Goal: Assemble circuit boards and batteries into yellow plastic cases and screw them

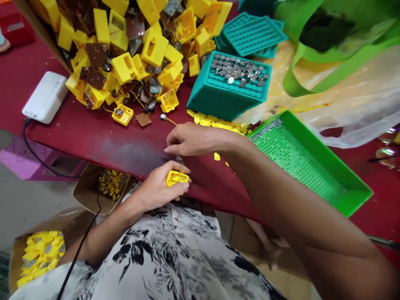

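Note:
My left hand (158, 183) holds a small yellow plastic housing (176, 178) near the table's front edge, thumb on the near side and fingers around the far side. The hollow inside of the housing faces up, and thin wires rise from it to a small dark, silvery part (179, 159). Just above that part is my right hand (187, 139), fingers bent and drawn together; what they pinch, if anything, is hidden. A small round speaker (163, 117) on a yellow wire lies on the table beyond my right fingers.
A heap of yellow housings (125, 68) with brown circuit boards fills the back left. Teal trays (229, 89) bearing metal discs are stacked behind my right hand. A green tray (312, 162) lies right, a white power bank (46, 98) left. Boxes of yellow parts (40, 254) stand below.

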`<move>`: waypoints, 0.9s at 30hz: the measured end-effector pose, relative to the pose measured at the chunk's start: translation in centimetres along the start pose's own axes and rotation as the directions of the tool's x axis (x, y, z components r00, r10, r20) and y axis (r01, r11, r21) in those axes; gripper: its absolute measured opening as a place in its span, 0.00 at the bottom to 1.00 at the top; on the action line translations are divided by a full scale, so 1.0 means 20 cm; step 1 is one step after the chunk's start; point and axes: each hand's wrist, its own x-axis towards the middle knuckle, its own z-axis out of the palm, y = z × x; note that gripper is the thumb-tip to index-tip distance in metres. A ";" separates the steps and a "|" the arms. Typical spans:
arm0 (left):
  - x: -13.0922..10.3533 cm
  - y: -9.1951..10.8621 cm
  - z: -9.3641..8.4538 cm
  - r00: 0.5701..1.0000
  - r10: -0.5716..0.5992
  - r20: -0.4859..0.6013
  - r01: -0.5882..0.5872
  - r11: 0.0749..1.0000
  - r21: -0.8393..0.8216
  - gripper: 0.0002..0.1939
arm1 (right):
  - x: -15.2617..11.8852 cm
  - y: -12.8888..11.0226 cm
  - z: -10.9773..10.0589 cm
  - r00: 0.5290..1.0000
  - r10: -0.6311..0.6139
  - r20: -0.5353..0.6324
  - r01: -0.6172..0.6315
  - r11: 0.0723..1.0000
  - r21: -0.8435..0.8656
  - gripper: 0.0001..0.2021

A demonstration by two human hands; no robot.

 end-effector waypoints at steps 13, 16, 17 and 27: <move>0.04 -0.03 -0.03 0.983 0.026 -0.183 -0.083 0.947 -0.309 0.24 | -0.01 -0.10 -0.14 1.000 0.005 -0.009 -0.006 0.981 -0.191 0.10; 0.04 -0.03 -0.03 0.976 0.030 -0.217 -0.100 0.942 -0.320 0.21 | -0.01 -0.09 -0.15 0.998 -0.020 -0.057 0.012 0.989 -0.149 0.10; 0.04 -0.02 -0.03 0.972 0.035 -0.233 -0.112 0.938 -0.328 0.20 | -0.02 -0.09 -0.15 0.996 -0.029 -0.083 0.019 0.992 -0.127 0.10; 0.05 0.01 -0.06 0.939 0.056 -0.340 -0.254 0.781 -0.571 0.16 | -0.16 -0.16 -0.02 0.823 -0.132 -0.553 0.240 0.962 0.127 0.07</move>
